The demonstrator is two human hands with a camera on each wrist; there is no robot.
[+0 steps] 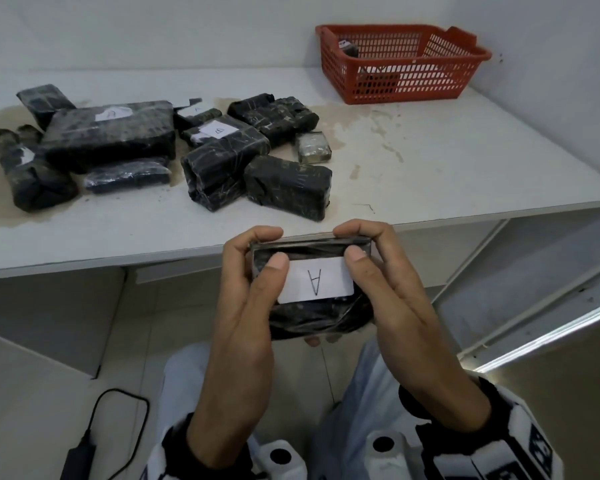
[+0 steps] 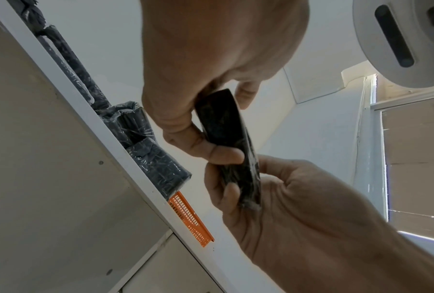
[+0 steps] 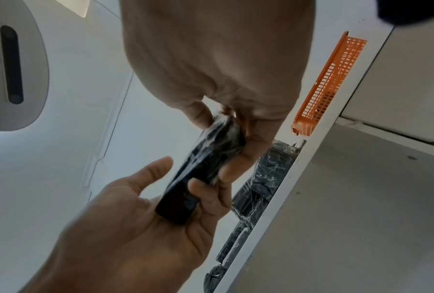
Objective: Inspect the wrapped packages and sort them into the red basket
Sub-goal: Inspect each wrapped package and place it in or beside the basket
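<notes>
I hold a flat black wrapped package (image 1: 312,317) in front of the table edge, its white label showing the letter A. My left hand (image 1: 269,249) grips its left end with thumb on top and fingers curled round. My right hand (image 1: 352,243) grips the right end the same way. In the left wrist view the package (image 2: 226,126) is seen edge-on between the left hand (image 2: 186,123) and the right hand (image 2: 273,188). The right wrist view shows the same package (image 3: 203,168), right hand (image 3: 236,138) and left hand (image 3: 161,188). The red basket (image 1: 395,77) stands at the table's far right with a dark package (image 1: 347,48) inside.
Several black wrapped packages (image 1: 187,147) lie in a pile on the left half of the white table (image 1: 430,161), plus one small clear-wrapped packet (image 1: 314,147). Walls close the back and right side. A power bank with cable (image 1: 80,455) lies on the floor at lower left.
</notes>
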